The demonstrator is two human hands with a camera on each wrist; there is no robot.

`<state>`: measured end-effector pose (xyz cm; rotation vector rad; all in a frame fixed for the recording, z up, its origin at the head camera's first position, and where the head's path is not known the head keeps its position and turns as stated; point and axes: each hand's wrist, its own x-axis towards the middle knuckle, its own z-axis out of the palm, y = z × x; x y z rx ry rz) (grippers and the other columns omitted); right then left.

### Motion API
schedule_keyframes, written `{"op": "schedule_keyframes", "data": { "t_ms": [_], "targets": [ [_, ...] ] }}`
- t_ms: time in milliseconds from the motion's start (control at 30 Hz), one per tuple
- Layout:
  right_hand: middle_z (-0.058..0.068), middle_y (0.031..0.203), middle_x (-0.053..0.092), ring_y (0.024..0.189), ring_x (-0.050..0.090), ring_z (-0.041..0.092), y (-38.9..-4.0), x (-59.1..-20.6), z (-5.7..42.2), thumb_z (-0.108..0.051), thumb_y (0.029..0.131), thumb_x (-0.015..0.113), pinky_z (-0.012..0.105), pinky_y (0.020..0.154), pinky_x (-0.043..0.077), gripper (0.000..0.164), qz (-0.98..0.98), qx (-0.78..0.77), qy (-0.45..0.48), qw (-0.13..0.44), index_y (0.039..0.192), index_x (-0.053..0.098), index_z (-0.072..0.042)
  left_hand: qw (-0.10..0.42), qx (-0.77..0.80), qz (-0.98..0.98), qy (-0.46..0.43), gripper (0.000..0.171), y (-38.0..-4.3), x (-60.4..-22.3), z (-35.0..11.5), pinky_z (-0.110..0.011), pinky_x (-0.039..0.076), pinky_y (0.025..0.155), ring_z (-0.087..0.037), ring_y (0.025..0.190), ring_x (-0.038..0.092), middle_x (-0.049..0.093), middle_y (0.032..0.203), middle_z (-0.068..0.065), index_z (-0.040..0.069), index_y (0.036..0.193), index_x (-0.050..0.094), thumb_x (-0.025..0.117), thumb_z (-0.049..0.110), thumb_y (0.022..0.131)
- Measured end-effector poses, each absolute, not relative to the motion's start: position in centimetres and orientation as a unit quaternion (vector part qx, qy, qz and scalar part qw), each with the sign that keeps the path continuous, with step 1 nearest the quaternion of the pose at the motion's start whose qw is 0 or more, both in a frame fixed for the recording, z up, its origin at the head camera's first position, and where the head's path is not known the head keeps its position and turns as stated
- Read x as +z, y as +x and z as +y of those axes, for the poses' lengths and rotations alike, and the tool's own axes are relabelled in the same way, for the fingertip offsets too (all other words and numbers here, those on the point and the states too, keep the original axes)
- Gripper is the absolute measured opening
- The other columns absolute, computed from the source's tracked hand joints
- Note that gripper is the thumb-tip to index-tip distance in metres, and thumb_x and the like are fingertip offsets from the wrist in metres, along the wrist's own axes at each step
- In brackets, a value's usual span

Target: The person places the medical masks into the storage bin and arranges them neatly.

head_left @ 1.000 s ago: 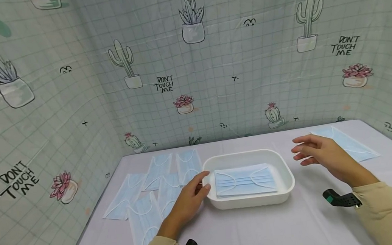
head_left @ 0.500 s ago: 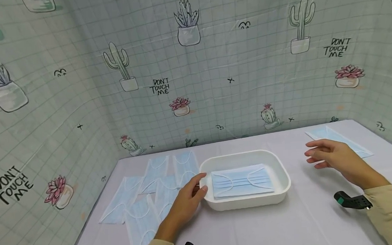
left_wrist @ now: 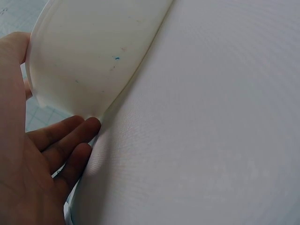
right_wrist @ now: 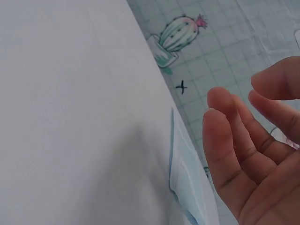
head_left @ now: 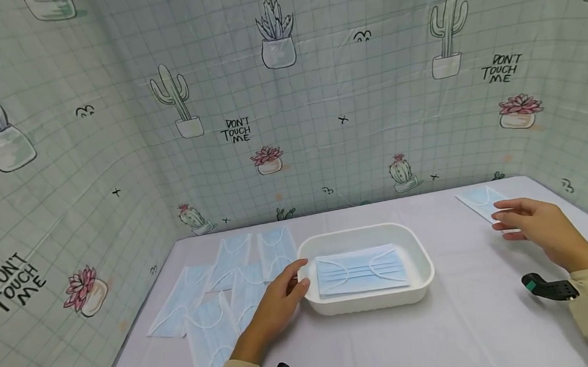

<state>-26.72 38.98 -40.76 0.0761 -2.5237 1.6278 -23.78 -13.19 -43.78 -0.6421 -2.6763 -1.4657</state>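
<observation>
A white plastic tray (head_left: 374,302) stands mid-table with light-blue face masks (head_left: 365,284) lying flat inside it, ear loops on top. My left hand (head_left: 274,315) holds the tray's left end, thumb and forefinger at the rim. In the left wrist view, the other fingers (left_wrist: 70,140) bend against the outer wall near its base. To the right, my right hand (head_left: 548,231) hovers with fingers loosely bent and nothing between them. Its fingertips overlap a single face mask (head_left: 479,198) at the back right, partly hidden by the hand. The right wrist view shows that mask (right_wrist: 185,171) below the fingers.
Several light-blue face masks (head_left: 212,325) lie spread over the left side of the table, some overlapping. A white cloth (head_left: 387,347) covers the table. A curtain printed with cacti (head_left: 319,102) rises behind and at both sides.
My right hand has moved right, from beside the tray to over the single mask. The left hand stays at the tray's left end. The head view has shifted slightly.
</observation>
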Motion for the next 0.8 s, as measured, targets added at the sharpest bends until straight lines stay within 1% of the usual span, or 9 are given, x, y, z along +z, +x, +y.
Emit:
{"op": "schedule_keyframes", "data": {
  "t_ms": [100,167,333,533,600,667,733,767,800],
  "targets": [
    [-0.027,0.096,0.064,0.085,0.067,-0.003,-26.6,-40.9,40.2,-0.026,0.104,0.057,0.025,0.071,0.057,0.026,-0.837,0.541,0.015,0.078,0.126,0.053,-0.013,0.012,-0.47,-0.859,-0.201,0.049,-23.6,-43.8,-13.2,-0.043,0.049,0.094,-0.02,0.116,0.06,0.06,0.135,-0.009,0.023,0.152,0.044,0.052,0.037,0.105],
    [-0.029,0.095,0.063,0.084,0.066,-0.005,-26.5,-40.9,40.9,-0.027,0.104,0.056,0.025,0.07,0.057,0.032,-0.84,0.537,0.007,0.083,0.131,0.051,-0.008,0.011,-0.471,-0.859,-0.2,0.049,-23.5,-43.8,-13.2,-0.044,0.048,0.095,-0.02,0.117,0.06,0.06,0.135,-0.009,0.024,0.152,0.044,0.052,0.038,0.105],
    [-0.035,0.091,0.056,0.078,0.062,-0.011,-26.1,-41.2,42.3,-0.027,0.106,0.051,0.022,0.066,0.055,0.058,-0.853,0.511,-0.019,0.104,0.143,0.036,0.015,0.012,-0.472,-0.858,-0.203,0.05,-23.5,-43.7,-13.2,-0.045,0.048,0.096,-0.02,0.117,0.06,0.06,0.135,-0.01,0.023,0.152,0.043,0.052,0.038,0.105],
    [-0.034,0.084,0.05,0.071,0.061,-0.009,-25.9,-42.0,43.6,-0.026,0.106,0.048,0.021,0.062,0.055,0.062,-0.851,0.504,-0.08,0.126,0.146,0.029,0.018,0.007,-0.471,-0.858,-0.204,0.05,-23.7,-43.7,-13.1,-0.045,0.048,0.096,-0.02,0.117,0.06,0.06,0.135,-0.01,0.023,0.152,0.043,0.052,0.038,0.105],
    [-0.021,0.088,0.057,0.069,0.059,-0.01,-25.9,-42.3,43.9,-0.026,0.106,0.048,0.021,0.06,0.055,0.064,-0.852,0.497,-0.102,0.127,0.147,0.027,0.017,0.005,-0.469,-0.859,-0.204,0.05,-23.7,-43.7,-13.1,-0.045,0.048,0.097,-0.021,0.117,0.06,0.06,0.135,-0.01,0.023,0.152,0.043,0.051,0.039,0.105],
    [0.004,0.101,0.064,0.067,0.056,-0.011,-26.0,-42.4,44.1,-0.027,0.107,0.047,0.021,0.059,0.054,0.065,-0.853,0.492,-0.119,0.128,0.148,0.025,0.017,0.005,-0.467,-0.861,-0.203,0.05,-23.7,-43.7,-13.2,-0.046,0.048,0.097,-0.021,0.118,0.06,0.06,0.135,-0.01,0.023,0.152,0.043,0.051,0.039,0.105],
    [0.028,0.121,0.057,0.066,0.053,-0.013,-26.2,-42.6,44.2,-0.029,0.107,0.045,0.021,0.058,0.054,0.065,-0.857,0.48,-0.133,0.129,0.149,0.025,0.015,0.008,-0.466,-0.862,-0.201,0.05,-23.7,-43.7,-13.3,-0.046,0.048,0.097,-0.022,0.118,0.06,0.06,0.135,-0.01,0.023,0.152,0.043,0.051,0.04,0.105],
    [0.037,0.131,0.047,0.066,0.051,-0.014,-26.2,-42.6,44.2,-0.029,0.107,0.045,0.021,0.057,0.054,0.065,-0.859,0.476,-0.135,0.129,0.149,0.025,0.015,0.01,-0.466,-0.862,-0.201,0.051,-23.7,-43.7,-13.4,-0.046,0.048,0.097,-0.022,0.118,0.06,0.06,0.135,-0.011,0.023,0.152,0.043,0.051,0.04,0.105],
    [0.041,0.137,0.04,0.065,0.05,-0.015,-26.3,-42.6,44.3,-0.03,0.107,0.045,0.02,0.056,0.053,0.065,-0.86,0.474,-0.137,0.13,0.15,0.025,0.015,0.011,-0.467,-0.861,-0.201,0.051,-23.7,-43.7,-13.5,-0.047,0.048,0.096,-0.022,0.118,0.06,0.06,0.135,-0.011,0.023,0.152,0.043,0.051,0.04,0.105]
  ]
}}
